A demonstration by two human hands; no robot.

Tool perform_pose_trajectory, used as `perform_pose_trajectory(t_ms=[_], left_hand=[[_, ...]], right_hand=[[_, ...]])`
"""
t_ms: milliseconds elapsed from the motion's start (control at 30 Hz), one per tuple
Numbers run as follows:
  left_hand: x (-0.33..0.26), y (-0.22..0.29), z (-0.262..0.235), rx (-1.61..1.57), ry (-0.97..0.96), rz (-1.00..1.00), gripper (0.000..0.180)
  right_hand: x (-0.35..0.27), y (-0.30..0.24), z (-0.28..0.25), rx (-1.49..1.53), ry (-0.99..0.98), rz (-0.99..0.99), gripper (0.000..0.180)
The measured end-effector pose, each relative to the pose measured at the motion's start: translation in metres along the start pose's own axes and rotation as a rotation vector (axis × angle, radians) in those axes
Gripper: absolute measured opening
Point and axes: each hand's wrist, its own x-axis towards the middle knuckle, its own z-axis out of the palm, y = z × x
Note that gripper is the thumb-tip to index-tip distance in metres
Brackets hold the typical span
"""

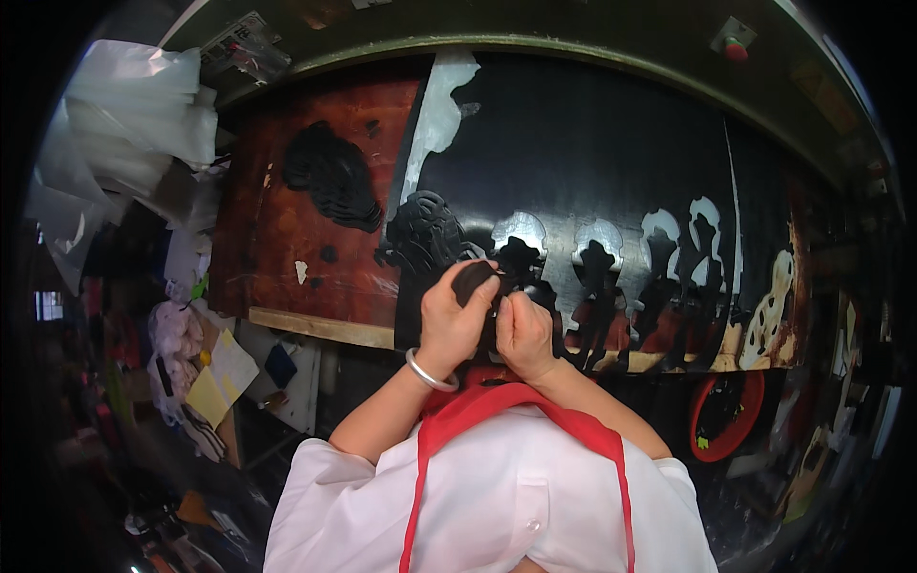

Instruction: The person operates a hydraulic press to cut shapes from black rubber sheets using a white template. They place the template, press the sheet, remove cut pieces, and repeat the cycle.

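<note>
My left hand (452,320), with a silver bangle at its wrist, grips a dark rounded cut piece (470,279) between thumb and fingers. Right beside it my right hand (524,334) is closed in a pinch; what its fingertips hold, if anything, is hidden. Both hands are over the near edge of a large black sheet (592,124). Rounded holes through the sheet show a shiny pale surface (522,229), and dark strips hang at its near edge. Just beyond my left hand lies a heap of flat black cut pieces (427,227).
Another pile of black pieces (332,177) rests on the red-brown board (287,239) to the left. Clear plastic sheets (143,105) hang at the far left. A red tub (750,420) stands below the table at right. A red button (734,50) is on the machine beyond.
</note>
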Motion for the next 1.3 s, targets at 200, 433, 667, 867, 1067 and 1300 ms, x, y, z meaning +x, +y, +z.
perform_pose_trajectory(t_ms=[200, 433, 667, 867, 1067, 1300], left_hand=[[0.078, 0.101, -0.119, -0.527, 0.297, 0.378, 0.018], [0.102, 0.199, -0.218, -0.328, 0.168, 0.546, 0.026], [0.15, 0.186, -0.265, -0.17, 0.277, 0.505, 0.017], [0.218, 0.132, -0.293, 0.15, 0.542, 0.487, 0.019], [0.243, 0.059, -0.274, 0.704, 0.586, 1.016, 0.021], [0.168, -0.109, -0.169, 0.94, 0.029, 0.896, 0.043]], right_hand=[[-0.024, 0.031, -0.008, -0.148, -0.124, -0.076, 0.015], [-0.013, 0.031, -0.012, -0.237, -0.423, 0.22, 0.019], [0.015, -0.011, -0.057, -0.05, -0.68, 0.483, 0.03], [0.023, -0.015, -0.113, 0.486, -0.548, 0.829, 0.015], [0.018, 0.001, -0.144, 0.447, -0.268, 0.861, 0.014], [0.013, 0.012, -0.149, 0.401, -0.238, 0.927, 0.014]])
